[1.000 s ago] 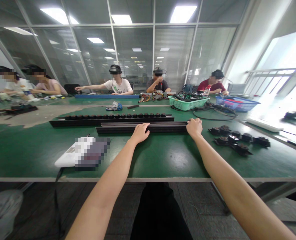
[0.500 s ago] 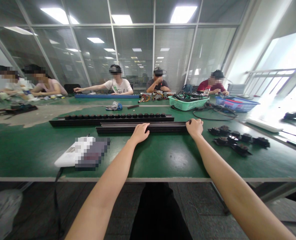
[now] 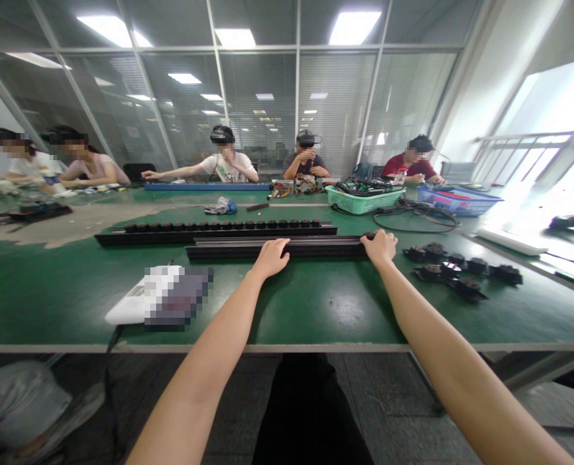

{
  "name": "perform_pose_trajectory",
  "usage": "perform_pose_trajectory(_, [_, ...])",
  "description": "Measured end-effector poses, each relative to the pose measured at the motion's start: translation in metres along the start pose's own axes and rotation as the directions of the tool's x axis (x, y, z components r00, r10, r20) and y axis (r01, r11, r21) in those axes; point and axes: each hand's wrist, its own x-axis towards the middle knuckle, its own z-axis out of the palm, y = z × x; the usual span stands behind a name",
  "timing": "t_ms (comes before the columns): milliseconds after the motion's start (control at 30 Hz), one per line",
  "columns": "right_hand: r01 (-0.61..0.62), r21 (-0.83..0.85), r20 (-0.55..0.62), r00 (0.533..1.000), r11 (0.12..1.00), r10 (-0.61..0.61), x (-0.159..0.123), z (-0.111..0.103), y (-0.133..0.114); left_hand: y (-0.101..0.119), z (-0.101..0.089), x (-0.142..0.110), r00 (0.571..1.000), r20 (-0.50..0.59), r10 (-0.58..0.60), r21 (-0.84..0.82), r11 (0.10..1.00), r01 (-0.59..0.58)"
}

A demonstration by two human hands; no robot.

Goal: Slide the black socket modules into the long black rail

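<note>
Both my hands lie on a long black rail (image 3: 233, 252) lying across the green workbench (image 3: 316, 310). My left hand (image 3: 271, 258) sits palm-down on its middle, fingers curled over the far side. My right hand (image 3: 379, 248) wraps its right end. Just behind it, nearly touching, runs a second black bar (image 3: 209, 234) topped with a row of several round black fittings. Several black parts (image 3: 466, 274) lie to the right of my right hand.
A white item (image 3: 132, 307), partly pixelated, lies left of my left arm. At the back stand a green basket of cables (image 3: 364, 201), a blue basket (image 3: 456, 201) and a coiled black cable (image 3: 415, 223). Co-workers sit across the bench. The bench's front edge (image 3: 287, 347) runs below.
My right hand has shifted slightly rightward along the rail's end. My left hand stays in place. A grey-clad shape at the lower left reaches further into view.
</note>
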Motion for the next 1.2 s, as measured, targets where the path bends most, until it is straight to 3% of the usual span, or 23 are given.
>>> perform_pose_trajectory(467, [-0.07,0.225,-0.019,0.997,0.972,0.076,0.016,0.013,0.014,0.003,-0.002,0.0,1.0,0.022,-0.013,0.005,1.0,0.013])
perform_pose_trajectory(1200, [-0.043,0.294,-0.006,0.999,0.955,0.047,0.018,0.012,0.017,0.002,-0.002,0.0,1.0,0.008,0.0,-0.008,1.0,0.0])
